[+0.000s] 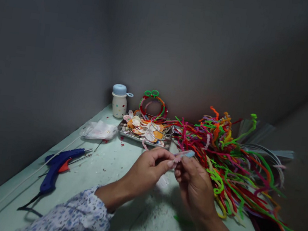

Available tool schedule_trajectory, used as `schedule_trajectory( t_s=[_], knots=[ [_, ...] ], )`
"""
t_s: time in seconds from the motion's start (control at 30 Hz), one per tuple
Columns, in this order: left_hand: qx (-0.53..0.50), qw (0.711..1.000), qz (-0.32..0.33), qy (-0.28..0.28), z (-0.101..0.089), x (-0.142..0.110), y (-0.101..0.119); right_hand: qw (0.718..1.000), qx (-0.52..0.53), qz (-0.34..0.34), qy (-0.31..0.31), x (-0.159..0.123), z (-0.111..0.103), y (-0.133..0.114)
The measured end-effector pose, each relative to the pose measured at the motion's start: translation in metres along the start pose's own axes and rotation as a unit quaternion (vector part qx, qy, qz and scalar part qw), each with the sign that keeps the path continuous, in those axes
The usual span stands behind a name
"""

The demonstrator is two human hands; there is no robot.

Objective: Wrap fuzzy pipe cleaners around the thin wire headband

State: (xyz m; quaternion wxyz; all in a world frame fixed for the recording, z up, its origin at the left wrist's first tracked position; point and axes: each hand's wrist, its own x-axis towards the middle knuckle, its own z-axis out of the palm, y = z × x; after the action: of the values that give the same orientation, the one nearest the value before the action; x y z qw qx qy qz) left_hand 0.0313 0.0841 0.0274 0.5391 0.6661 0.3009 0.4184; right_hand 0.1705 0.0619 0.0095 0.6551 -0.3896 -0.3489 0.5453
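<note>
My left hand (149, 170) and my right hand (197, 188) meet above the table, thumbs and fingertips pinched together. Between them is a small, slim pink and light-blue piece (187, 154); its pink part looks fuzzy, but its exact kind is unclear. The light-blue end sticks out above my right fingers, while much of the rest is hidden by the fingertips. Just beyond my hands lies a metal tray (130, 138) holding flower-shaped cutouts (152, 129) and small bits. A big tangled heap of colourful pipe cleaners (217, 151) spreads beside my right hand.
A blue glue gun (57, 165) with a red trigger lies at left, near a white cable (34, 172). Farther back are a clear plastic bag (100, 130), a white bottle with a blue lid (119, 105) and a pipe-cleaner-wrapped ring (163, 107). Grey walls enclose the table (90, 179).
</note>
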Motion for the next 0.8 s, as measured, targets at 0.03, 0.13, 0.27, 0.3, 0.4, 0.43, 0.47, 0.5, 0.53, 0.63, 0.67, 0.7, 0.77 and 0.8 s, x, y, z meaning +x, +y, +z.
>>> schedule_trajectory(
  t_s=[0.03,0.13,0.27,0.3,0.4,0.43,0.47,0.5,0.53,0.63,0.67,0.7,0.77,0.8],
  knots=[
    [0.009,1.000,0.001,-0.009,-0.001,0.001,0.002,1.000,0.005,0.000,-0.001,0.000,0.000,0.000],
    [0.079,0.997,0.021,-0.009,-0.006,0.002,0.006,1.000,0.015,0.001,-0.004,0.000,-0.002,0.000],
    [0.074,0.997,0.016,-0.019,-0.007,0.001,0.006,1.000,0.013,-0.002,-0.004,0.000,-0.002,0.001],
    [0.054,0.998,0.006,-0.028,-0.006,0.001,0.005,1.000,0.013,-0.001,-0.004,0.001,-0.002,0.001],
    [0.007,0.999,-0.014,-0.035,-0.005,0.002,0.004,1.000,0.009,0.004,-0.005,0.003,-0.001,0.000],
    [-0.007,0.999,-0.019,-0.032,-0.005,0.002,0.004,1.000,0.005,0.004,-0.007,0.003,0.000,0.000],
    [-0.023,0.999,-0.024,-0.029,-0.005,0.003,0.005,1.000,-0.001,0.001,-0.011,0.003,0.000,0.001],
    [-0.043,0.998,-0.028,-0.024,-0.005,0.004,0.006,1.000,-0.009,-0.005,-0.018,0.003,-0.001,0.002],
    [-0.066,0.997,-0.031,-0.019,-0.006,0.004,0.007,0.999,-0.016,-0.012,-0.026,0.003,-0.001,0.003],
    [-0.128,0.991,-0.030,0.006,-0.009,0.006,0.009,0.997,-0.041,-0.034,-0.064,0.001,-0.003,0.007],
    [-0.144,0.989,-0.029,0.016,-0.010,0.007,0.009,0.995,-0.053,-0.039,-0.077,0.001,-0.004,0.008],
    [-0.158,0.987,-0.030,0.026,-0.011,0.007,0.009,0.993,-0.068,-0.043,-0.089,0.000,-0.004,0.010],
    [-0.182,0.982,-0.039,0.041,-0.013,0.008,0.008,0.987,-0.106,-0.045,-0.110,-0.001,-0.006,0.011],
    [-0.195,0.979,-0.046,0.046,-0.014,0.008,0.007,0.984,-0.126,-0.045,-0.118,-0.002,-0.006,0.011]
  ],
)
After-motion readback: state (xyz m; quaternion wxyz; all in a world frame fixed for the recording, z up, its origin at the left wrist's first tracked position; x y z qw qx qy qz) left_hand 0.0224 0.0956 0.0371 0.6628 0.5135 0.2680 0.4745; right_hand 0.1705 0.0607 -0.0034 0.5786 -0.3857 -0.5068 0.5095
